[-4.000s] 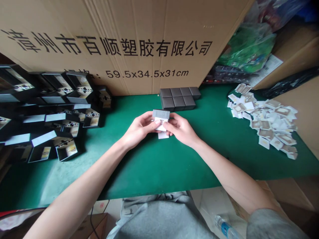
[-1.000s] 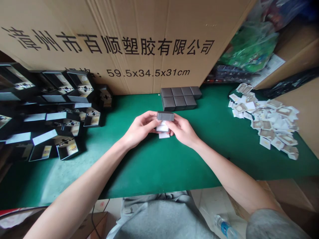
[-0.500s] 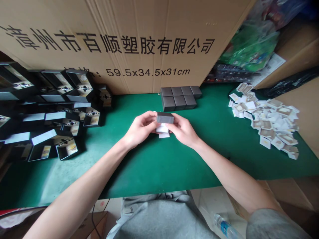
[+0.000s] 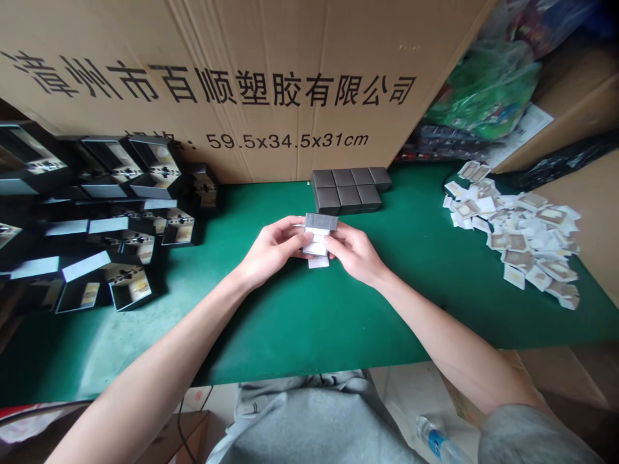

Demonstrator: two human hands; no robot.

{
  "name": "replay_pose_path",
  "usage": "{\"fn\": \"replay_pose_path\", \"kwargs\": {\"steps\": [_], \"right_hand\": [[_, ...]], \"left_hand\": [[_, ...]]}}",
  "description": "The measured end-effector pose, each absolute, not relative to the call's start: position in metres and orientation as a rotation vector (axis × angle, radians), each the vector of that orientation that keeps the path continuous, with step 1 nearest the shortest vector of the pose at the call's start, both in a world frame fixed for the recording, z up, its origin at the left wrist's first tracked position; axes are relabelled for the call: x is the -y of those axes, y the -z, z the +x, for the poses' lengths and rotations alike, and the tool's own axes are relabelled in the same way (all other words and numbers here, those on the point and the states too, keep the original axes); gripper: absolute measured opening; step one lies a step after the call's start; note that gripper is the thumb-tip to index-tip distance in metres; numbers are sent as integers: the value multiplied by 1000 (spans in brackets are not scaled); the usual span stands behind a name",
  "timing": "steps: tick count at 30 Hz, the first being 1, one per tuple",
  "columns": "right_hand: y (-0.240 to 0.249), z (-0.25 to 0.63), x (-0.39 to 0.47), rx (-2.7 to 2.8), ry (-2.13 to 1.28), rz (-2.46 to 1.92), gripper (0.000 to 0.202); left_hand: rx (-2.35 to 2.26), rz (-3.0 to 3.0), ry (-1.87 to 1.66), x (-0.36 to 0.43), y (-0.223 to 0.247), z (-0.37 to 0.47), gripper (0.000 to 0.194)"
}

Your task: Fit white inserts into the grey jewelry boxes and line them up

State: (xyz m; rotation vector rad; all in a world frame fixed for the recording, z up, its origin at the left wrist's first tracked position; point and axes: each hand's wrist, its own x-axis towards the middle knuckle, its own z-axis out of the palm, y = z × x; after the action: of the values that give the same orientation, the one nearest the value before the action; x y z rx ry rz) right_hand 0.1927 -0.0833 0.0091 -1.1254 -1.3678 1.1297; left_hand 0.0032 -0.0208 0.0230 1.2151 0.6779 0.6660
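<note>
While dark open boxes sit leftward, both hands' fingers grasp small box.

Thumbs are covering part of the white insert in a small gray box, while the box is hiding several fingertips of the left hand and right hand. Beneath them, a white slip is showing only its lower end. Along the left edge of the tabletop, open black boxes are overlapping, running out of frame and blocking a printed line on the carton, itself extending beyond the top. Near the right edge, white pieces are burying one another, defying a count. Below, a bottle is slipping out of frame, its lettering appearing unreadably small.
</note>
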Motion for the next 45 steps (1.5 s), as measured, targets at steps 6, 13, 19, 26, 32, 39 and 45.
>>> {"fn": "replay_pose_path", "kwargs": {"steps": [6,13,19,26,32,39,45], "right_hand": [[-10,192,83,1376,-1128,-1137,40],[-8,192,83,1353,-1147,-1142,42],[-10,191,83,1328,-1151,-1161,44],[-9,191,82,1304,-1157,-1140,42],[-7,191,83,1299,-1177,-1166,41],[-8,192,84,1360,-1177,-1164,42],[-9,192,84,1408,-1114,-1203,40]], "left_hand": [[-705,1198,-681,22,-24,5,42],[-732,1187,-694,22,-26,6,43],[-703,1186,-659,21,-25,4,45],[-628,1178,-620,20,-27,3,52],[-639,1189,-636,21,-27,3,54],[-638,1194,-650,22,-27,4,54],[-672,1189,-657,23,-27,5,53]]}}
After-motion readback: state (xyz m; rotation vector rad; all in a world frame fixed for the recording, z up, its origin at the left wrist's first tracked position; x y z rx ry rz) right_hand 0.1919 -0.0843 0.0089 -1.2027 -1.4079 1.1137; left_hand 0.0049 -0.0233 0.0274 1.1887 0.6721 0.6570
